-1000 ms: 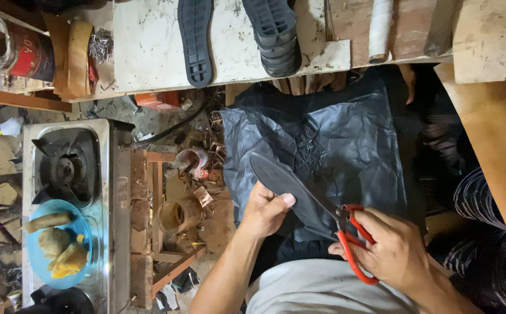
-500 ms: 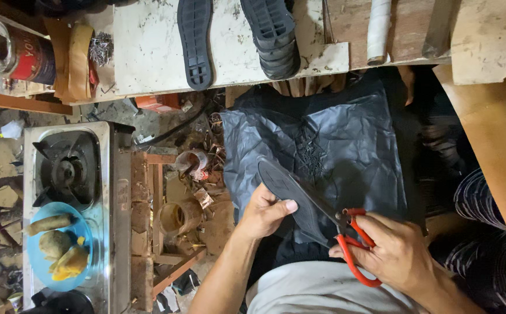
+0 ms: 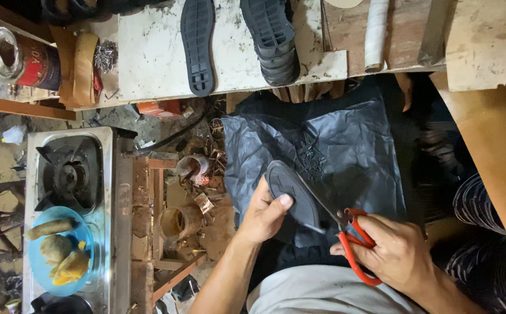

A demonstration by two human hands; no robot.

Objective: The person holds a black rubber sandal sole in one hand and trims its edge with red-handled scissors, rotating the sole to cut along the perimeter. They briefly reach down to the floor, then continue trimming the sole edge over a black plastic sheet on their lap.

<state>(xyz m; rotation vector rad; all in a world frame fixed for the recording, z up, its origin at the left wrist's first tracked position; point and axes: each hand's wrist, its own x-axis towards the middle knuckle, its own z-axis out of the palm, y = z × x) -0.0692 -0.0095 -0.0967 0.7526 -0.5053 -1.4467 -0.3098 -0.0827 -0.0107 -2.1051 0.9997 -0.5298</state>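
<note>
Workbench (image 3: 148, 64): white, scuffed, set across top of frame; two black soles laid on it.
Floor: black plastic sheet (image 3: 346, 145) spread at centre.
Left hand (image 3: 264, 215): pinched on dark shoe sole (image 3: 293, 195), lower centre.
Right hand (image 3: 395, 253): closed around red-handled scissors (image 3: 352, 244), blades at sole.
Stove (image 3: 70, 174): left edge.

Red-handled scissors (image 3: 354, 244); black sole (image 3: 291, 195) with moulded tread; dark grey-blue plastic sheet (image 3: 346, 145); light blue plate (image 3: 61, 250); red tin (image 3: 23, 58); white, stained board (image 3: 148, 52); striped dark cloth (image 3: 485, 232)

red-labelled round tin (image 3: 23, 58), lying top left on bench
</note>
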